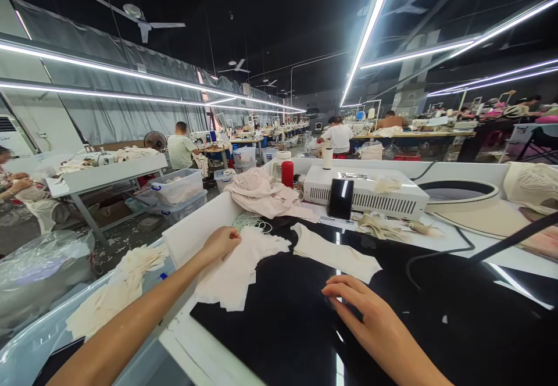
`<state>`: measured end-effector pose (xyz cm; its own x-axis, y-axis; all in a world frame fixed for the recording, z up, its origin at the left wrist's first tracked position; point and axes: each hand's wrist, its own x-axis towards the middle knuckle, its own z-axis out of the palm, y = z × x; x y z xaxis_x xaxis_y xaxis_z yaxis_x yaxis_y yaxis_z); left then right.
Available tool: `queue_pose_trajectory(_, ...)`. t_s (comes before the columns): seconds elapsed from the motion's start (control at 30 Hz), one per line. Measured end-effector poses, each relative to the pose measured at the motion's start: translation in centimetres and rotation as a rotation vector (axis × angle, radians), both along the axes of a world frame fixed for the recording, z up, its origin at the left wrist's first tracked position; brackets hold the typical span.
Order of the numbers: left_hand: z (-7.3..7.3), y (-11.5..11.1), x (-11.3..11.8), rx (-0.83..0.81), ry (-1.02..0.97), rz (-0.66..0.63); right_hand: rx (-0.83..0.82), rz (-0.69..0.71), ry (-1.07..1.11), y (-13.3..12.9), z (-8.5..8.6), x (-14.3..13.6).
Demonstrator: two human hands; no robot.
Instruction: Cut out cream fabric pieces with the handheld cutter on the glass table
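Note:
A stack of cream fabric pieces [231,272] lies at the left side of the glossy black worktop [279,339]. My left hand [221,243] is at the stack's upper left edge, its fingers pinched together on a fabric piece; the fingertips are partly hidden. Apart from the stack, a single cream cut piece [337,252] lies flat farther right. Just nearer to me than that piece, my right hand [364,307] hovers over the black surface with fingers apart and nothing in them.
Behind the worktop stand a white vented box [366,185], a phone [340,199] and a red bottle [287,174]. Crumpled fabric [261,191] and pale green cord [250,222] lie at the back left. A blue bin [26,345] holds fabric at lower left. A cable [440,252] crosses the right.

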<state>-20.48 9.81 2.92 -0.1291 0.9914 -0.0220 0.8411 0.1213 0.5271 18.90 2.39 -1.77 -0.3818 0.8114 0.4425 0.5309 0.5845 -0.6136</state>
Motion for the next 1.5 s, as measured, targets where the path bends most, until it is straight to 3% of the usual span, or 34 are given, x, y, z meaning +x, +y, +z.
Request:
queue_pose_trajectory(0.43,2.0,-1.8,0.2,0.151,-0.011,0.003,-0.094,0.1,-0.01,-1.8,0.4,-0.5)
queue_pose_trajectory(0.8,0.3,-0.7,-0.8,0.0,-0.309,0.059,-0.144,0.12,-0.069,-2.3,0.2,-0.3)
queue_pose_trajectory(1.03,0.7,-1.3,-0.4,0.016,-0.407,0.033,-0.174,0.136,-0.081,-2.5,0.1,-0.4)
queue_pose_trajectory(1.17,2.0,-2.3,0.8,0.076,-0.507,-0.056,-0.163,0.121,-0.049,-2.7,0.0,-0.4)
queue_pose_trajectory(1.3,3.8,-4.0,3.2,0.104,-0.65,-0.232,-0.18,0.121,0.02,-2.8,0.2,-0.8)
queue_pose_trajectory(1.5,5.5,-6.4,7.9,-0.005,-0.867,-0.496,-0.336,0.008,0.256,-2.4,0.8,-2.3)
